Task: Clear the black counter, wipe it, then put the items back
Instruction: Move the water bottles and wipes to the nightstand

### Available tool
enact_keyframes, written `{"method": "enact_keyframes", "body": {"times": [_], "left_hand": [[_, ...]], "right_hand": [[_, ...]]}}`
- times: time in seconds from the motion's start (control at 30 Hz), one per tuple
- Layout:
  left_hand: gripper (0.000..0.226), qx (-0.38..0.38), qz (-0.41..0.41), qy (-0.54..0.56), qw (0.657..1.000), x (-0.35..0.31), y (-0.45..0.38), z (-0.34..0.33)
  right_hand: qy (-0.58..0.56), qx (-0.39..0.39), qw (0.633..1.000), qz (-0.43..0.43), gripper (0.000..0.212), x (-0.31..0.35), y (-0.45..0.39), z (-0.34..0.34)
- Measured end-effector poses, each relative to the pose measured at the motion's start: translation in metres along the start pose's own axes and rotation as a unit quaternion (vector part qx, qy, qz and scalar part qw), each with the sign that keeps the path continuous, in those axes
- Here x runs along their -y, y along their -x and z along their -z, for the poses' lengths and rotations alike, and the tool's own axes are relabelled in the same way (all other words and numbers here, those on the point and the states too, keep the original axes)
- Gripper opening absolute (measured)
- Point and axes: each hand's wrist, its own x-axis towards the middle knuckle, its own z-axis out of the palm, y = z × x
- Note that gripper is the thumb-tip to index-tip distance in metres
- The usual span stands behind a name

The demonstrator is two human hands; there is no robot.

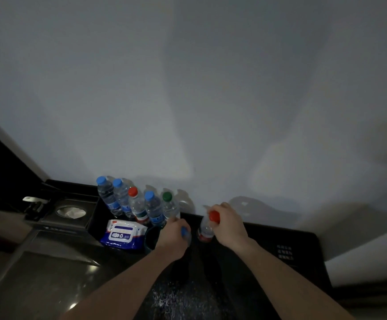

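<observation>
Back-left of the black bench (268, 236) is blocked by a row of five upright bottles (139, 202) packed tight along the wall (187, 88), no gap between them for fingers. Wipes pack (123, 235) lies just in front of the row, dark cup (152, 237) beside it, so the left approach is crowded. Left hand (172, 236) with a blue-capped bottle (185, 234) and right hand (228, 224) with a red-capped bottle (207, 227) fill the middle. Bare bench surface to the right and in the near centre. Black tissue box (70, 212) blocks far left.

dim, grainy | soft shadows on wall (187, 88) | wide-angle bending at edges
</observation>
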Motion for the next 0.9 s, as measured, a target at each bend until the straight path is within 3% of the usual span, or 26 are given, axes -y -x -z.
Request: {"method": "enact_keyframes", "body": {"times": [0.4,0.9], "left_hand": [[0.031,-0.078,-0.047,0.105,0.990,0.010,0.136,0.051],[0.041,-0.184,0.011,0.097,0.978,0.163,0.365,0.159]], "right_hand": [[-0.081,0.000,0.996,0.022,0.032,0.039,0.119,0.037],[-0.089,0.111,0.980,0.138,0.030,0.235,0.245,-0.067]]}}
